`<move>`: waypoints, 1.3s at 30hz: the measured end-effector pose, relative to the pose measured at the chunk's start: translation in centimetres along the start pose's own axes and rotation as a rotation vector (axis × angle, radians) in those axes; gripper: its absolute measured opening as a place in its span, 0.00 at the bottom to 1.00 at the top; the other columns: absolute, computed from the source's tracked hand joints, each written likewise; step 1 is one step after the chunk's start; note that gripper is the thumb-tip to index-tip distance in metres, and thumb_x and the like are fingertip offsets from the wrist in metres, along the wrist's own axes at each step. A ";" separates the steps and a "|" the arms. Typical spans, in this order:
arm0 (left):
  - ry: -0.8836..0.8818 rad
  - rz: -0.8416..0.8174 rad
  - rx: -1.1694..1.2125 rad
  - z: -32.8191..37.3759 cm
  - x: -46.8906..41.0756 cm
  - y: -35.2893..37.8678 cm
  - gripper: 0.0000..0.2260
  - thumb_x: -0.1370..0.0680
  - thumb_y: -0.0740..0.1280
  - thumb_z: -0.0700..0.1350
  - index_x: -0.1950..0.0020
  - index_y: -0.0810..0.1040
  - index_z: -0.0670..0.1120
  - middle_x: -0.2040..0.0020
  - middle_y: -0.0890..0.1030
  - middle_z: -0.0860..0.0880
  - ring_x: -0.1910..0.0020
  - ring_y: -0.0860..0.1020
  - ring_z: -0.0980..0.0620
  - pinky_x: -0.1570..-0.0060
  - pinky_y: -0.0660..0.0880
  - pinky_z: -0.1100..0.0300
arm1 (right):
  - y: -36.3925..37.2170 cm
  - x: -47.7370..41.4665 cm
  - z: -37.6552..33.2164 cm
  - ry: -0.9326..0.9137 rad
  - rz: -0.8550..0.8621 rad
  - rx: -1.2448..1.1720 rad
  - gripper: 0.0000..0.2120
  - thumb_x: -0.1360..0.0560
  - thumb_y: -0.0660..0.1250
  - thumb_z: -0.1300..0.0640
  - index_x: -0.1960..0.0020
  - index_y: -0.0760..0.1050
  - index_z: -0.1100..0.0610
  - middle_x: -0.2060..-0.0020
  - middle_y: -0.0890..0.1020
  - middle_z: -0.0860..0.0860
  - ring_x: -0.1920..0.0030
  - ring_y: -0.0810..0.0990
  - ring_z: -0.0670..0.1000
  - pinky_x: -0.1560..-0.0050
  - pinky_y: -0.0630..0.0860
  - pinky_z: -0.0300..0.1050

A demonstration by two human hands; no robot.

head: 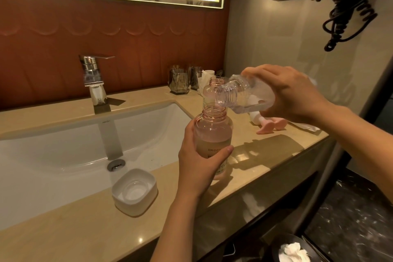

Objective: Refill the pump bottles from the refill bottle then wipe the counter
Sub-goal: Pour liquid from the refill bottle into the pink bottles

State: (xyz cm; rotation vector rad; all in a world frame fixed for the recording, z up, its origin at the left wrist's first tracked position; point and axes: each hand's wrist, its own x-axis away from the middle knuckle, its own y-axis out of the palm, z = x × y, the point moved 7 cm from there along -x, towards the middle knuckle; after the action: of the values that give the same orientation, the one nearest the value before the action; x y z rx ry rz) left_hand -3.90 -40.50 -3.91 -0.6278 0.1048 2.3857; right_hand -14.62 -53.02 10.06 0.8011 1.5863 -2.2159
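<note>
The pink pump bottle (213, 134) is gripped upright by the left hand (200, 161), the fingers curled round it. At 1 o'clock from it, the refill bottle (244, 95) is grasped by the right hand (291, 95). Its long axis is almost level and its mouth is turned to 8 o'clock. The mouth is best centred over the open neck and then tipped slowly.

Two bare hands on bare forearms.

The left hand (200, 155) joins a left forearm (176, 225) that enters from 6 o'clock, and the right hand (291, 93) a right forearm (361, 134) from 3 o'clock. Both arms are uncovered to the frame edge. The nails are short and plain, clearest on the left thumbnail (229, 148).
</note>
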 end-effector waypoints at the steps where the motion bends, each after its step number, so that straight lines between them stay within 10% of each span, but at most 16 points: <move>1: 0.000 0.000 -0.002 0.0 0.0 0.0 0.35 0.39 0.76 0.56 0.38 0.62 0.68 0.39 0.72 0.66 0.39 0.72 0.63 0.41 0.75 0.60 | 0.0 0.0 0.0 -0.001 -0.002 0.000 0.41 0.44 0.81 0.59 0.34 0.70 0.57 0.42 0.78 0.59 0.48 0.77 0.63 0.51 0.73 0.55; 39: -0.001 -0.006 -0.008 -0.2 -0.1 0.0 0.36 0.36 0.78 0.51 0.37 0.60 0.68 0.41 0.70 0.68 0.40 0.71 0.64 0.44 0.73 0.66 | -0.5 -0.3 -0.4 -0.011 -0.038 0.030 0.42 0.44 0.81 0.61 0.33 0.69 0.57 0.41 0.77 0.58 0.46 0.77 0.62 0.48 0.72 0.55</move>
State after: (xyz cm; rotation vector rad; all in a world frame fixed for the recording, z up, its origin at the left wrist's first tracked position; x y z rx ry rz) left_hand -3.75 -40.62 -4.08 -0.6296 0.0925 2.3817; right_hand -14.55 -52.45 10.53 0.7716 1.5792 -2.2712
